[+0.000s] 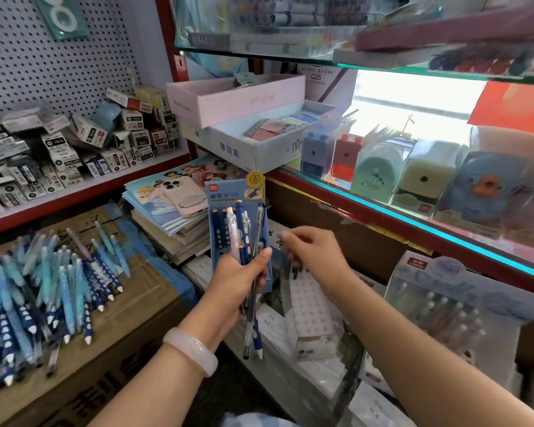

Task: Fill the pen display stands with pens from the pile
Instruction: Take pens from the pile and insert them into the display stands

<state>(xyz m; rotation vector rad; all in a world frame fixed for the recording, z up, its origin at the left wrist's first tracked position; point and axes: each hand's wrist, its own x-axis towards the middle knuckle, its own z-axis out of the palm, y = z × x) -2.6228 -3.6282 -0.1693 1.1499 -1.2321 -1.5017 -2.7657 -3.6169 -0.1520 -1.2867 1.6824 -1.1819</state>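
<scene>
Several pens, a mixed bundle [246,241]: gripped upright in the left hand [238,277], fingers and thumb curled round the barrels, tips pointing down below the fist. Blue pen display stand [228,192]: upright just behind the bundle, holding a few dark blue pens. Right hand [313,249]: beside the stand, fingers bent and blurred; whether it pinches anything I cannot tell. Pen pile [43,291]: blue and white pens heaped on a cardboard box [105,359] at left, well apart from the hands. White bangle [191,349]: on the left wrist. Phone [184,194]: lying on stacked booklets [154,211].
</scene>
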